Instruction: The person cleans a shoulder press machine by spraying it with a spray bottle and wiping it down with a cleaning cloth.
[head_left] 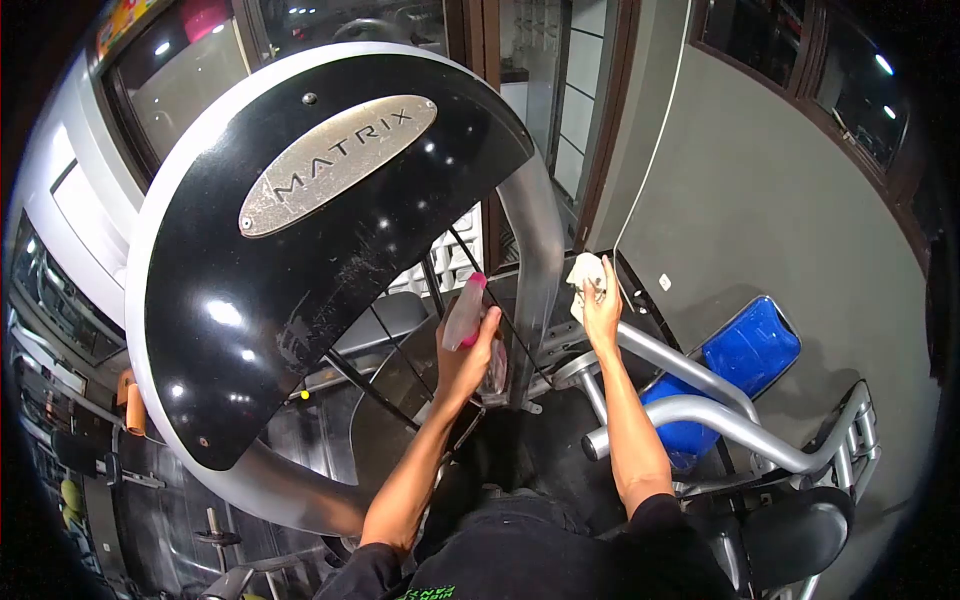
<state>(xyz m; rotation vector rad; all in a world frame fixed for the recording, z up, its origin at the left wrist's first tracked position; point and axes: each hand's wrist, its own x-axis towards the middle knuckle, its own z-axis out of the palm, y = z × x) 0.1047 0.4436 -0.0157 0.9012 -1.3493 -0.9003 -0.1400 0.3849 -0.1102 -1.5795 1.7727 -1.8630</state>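
My left hand [465, 355] grips a clear spray bottle [463, 312] with a pink top, held up beside the grey upright post [535, 250] of a gym machine. My right hand [600, 310] presses a crumpled white cloth [585, 272] against the machine frame just right of that post. A large black shroud with a silver MATRIX plate [335, 165] curves over the machine to the upper left.
Silver tube arms [700, 415] run across the lower right, with a blue seat pad [745, 350] behind them and a black pad [790, 530] at the bottom right. A grey wall stands on the right. Weight gear lies at the lower left.
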